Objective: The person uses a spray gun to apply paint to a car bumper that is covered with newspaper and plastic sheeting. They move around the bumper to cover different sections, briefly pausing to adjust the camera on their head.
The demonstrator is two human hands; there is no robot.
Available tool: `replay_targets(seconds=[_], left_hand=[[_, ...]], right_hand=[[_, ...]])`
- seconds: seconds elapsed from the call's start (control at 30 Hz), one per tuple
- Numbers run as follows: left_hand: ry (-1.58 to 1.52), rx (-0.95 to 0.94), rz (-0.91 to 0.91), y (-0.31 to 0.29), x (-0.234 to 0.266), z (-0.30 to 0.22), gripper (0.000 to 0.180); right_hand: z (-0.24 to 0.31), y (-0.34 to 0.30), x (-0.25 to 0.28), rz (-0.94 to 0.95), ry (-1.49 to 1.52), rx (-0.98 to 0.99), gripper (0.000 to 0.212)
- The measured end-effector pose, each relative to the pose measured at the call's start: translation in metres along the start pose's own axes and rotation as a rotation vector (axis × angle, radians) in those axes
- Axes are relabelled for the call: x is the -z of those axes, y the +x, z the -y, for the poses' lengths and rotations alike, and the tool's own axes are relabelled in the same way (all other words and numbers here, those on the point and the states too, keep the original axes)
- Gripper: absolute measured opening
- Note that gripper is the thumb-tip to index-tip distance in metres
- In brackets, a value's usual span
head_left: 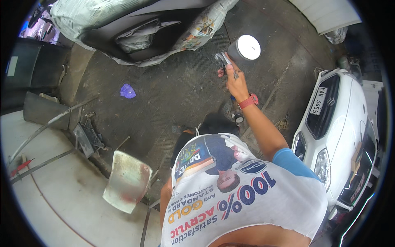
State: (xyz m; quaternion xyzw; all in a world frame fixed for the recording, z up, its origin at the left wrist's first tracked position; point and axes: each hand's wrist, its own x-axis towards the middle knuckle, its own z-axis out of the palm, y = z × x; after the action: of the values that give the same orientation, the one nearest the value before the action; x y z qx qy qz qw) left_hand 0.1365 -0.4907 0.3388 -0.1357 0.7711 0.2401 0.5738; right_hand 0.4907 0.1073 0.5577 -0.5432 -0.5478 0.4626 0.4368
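My right hand [237, 85], with a red watch at its wrist, is stretched out ahead and wrapped round a spray gun [224, 60]. A round paint cup [248, 47] with a white lid sits on the gun, and a small round gauge [238, 118] shows below the hand. Ahead and to the left of the gun stands a car part [181, 25], dark and glossy in the middle, masked with newspaper and pale plastic sheet. The gun is apart from it. Only a bit of my left arm shows beside the shirt; my left hand is out of sight.
A white car [329, 119] stands close on the right. A crumpled purple piece [128, 91] lies on the dark floor [156, 92]. To the left are a stained pale chair [126, 181], a metal pole [53, 120] and scrap parts [88, 138].
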Motion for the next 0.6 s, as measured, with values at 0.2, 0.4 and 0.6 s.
replay_targets(seconds=[0.2, 0.4, 0.6], left_hand=[[-0.25, -0.031, -0.071, 0.088, 0.048, 0.024, 0.052], [-0.218, -0.019, -0.065, 0.083, 0.089, -0.036, 0.055], [-0.285, -0.191, -0.137, 0.075, 0.092, -0.115, 0.055]], right_hand=[[0.017, -0.013, -0.077, -0.034, -0.048, 0.031, 0.057], [0.042, -0.001, -0.127, -0.08, -0.018, -0.018, 0.058], [0.059, 0.042, -0.184, -0.043, -0.013, -0.027, 0.062]])
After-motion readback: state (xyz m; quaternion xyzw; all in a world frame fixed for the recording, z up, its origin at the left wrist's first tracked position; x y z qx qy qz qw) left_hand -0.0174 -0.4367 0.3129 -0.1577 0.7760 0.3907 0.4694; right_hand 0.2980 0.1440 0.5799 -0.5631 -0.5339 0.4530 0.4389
